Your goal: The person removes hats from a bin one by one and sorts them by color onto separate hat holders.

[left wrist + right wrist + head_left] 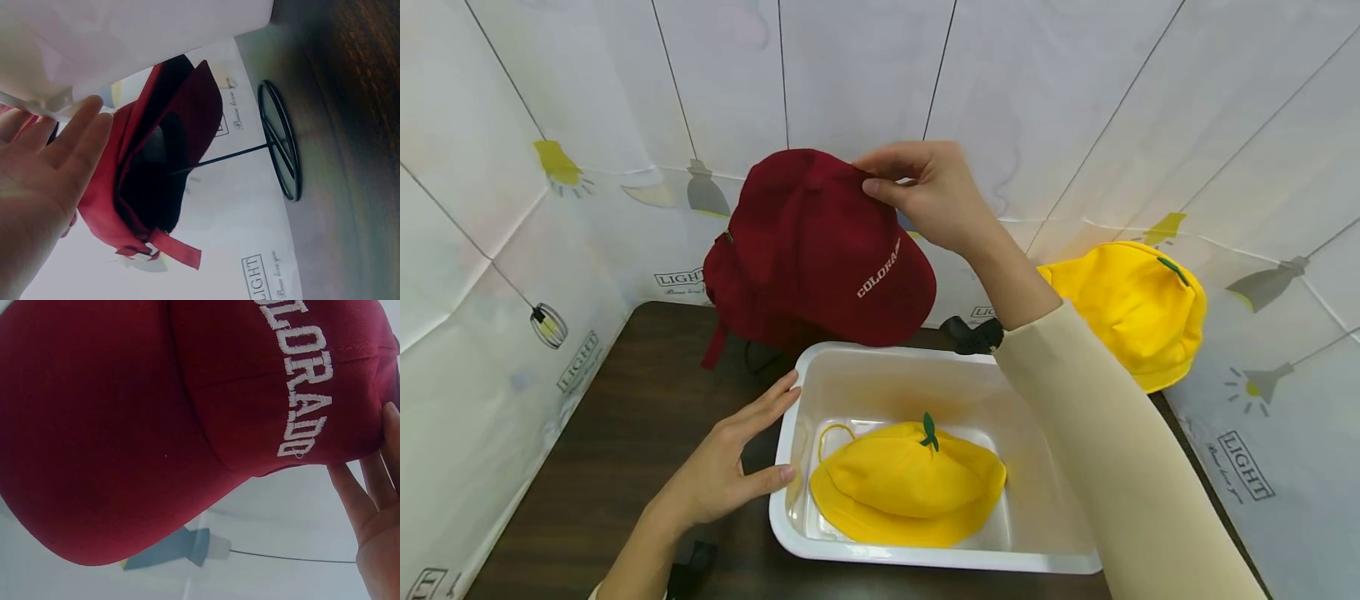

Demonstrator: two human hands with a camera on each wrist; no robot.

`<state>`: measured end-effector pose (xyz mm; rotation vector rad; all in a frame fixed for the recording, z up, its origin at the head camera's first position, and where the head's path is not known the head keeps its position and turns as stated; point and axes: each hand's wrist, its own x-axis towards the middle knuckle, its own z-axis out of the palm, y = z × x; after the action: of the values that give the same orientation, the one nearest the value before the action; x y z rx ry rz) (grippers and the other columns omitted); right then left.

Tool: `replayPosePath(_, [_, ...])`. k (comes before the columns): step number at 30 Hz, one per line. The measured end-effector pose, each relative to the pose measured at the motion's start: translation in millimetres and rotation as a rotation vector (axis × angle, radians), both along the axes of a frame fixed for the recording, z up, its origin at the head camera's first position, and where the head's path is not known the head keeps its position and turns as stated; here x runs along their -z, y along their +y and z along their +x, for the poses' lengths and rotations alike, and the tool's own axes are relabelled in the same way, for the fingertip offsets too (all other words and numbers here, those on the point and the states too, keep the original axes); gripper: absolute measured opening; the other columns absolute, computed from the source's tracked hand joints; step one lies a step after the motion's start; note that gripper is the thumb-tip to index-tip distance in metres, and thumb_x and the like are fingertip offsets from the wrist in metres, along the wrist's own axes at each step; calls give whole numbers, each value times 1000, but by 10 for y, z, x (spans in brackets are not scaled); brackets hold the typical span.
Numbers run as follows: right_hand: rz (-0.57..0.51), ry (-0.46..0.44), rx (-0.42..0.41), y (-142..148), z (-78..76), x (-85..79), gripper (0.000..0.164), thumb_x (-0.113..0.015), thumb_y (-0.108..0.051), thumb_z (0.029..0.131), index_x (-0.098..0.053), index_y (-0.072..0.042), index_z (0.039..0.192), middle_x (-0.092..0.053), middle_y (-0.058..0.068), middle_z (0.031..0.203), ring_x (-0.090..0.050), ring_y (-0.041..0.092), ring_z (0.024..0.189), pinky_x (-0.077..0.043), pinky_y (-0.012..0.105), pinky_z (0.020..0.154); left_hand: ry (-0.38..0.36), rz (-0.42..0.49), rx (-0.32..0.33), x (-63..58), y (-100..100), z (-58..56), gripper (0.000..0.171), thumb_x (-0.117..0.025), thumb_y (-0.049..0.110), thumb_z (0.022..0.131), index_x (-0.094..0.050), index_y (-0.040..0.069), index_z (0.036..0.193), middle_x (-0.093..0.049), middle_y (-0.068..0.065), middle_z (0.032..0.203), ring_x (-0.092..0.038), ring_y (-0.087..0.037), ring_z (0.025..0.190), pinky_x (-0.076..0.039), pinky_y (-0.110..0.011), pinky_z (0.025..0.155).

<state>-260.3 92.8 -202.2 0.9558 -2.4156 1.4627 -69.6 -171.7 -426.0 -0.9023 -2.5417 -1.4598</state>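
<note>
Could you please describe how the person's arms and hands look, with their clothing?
The right sleeve is plain cream; only a pale sliver of the left sleeve shows. A black device sits at the right wrist, another dark one at the left. The left hand and right hand wear no gloves.

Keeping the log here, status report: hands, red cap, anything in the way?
Right hand pinching red cap. Left hand touching tub rim. Stand rod inside red cap, possible snag. Yellow hat lying in tub.

White box (pixel 940 557) partly behind sleeve (pixel 1127 450)
</note>
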Motion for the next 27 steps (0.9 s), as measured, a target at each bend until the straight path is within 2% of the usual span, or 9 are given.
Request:
replayPosePath(6, [-19,-19,-14,-117,-112,90,21,-73,0,96,-81,-6,115,-78,5,107,-71,18,94,-59,31,77,-3,-12,-6,2,-19,5,82,-80,22,90,-42,14,162,-28,0,172,-38,-24,152,-39,-59,112])
replayPosePath(13, [21,-55,-25,-251,-241,144,23,-71,-3,98,-79,-7,120,-77,3,110,-70,15,96,-58,31,80,0,-11,-2,-6,-15,20,81,-81,21,90,-43,12,161,-28,0,172,-37,-23,153,-37,-53,115])
replayPosePath(18, [9,-87,-43,-312,-310,203,22,-71,0,98,-79,-4,118,-77,5,108,-70,17,95,-57,31,81,-3,-4,4,0,13,31,81,-80,23,90,-43,12,161,-28,0,172,-37,-23,153,-37,-56,115])
replayPosePath(27, [-18,-159,-54,-380,-357,547,24,-71,1,98,-77,-1,121,-76,10,112,-70,18,96,-57,30,80,10,-13,0,8,18,35,80,-80,24,90,-43,12,161,-28,0,172,-38,-25,152,-39,-61,112])
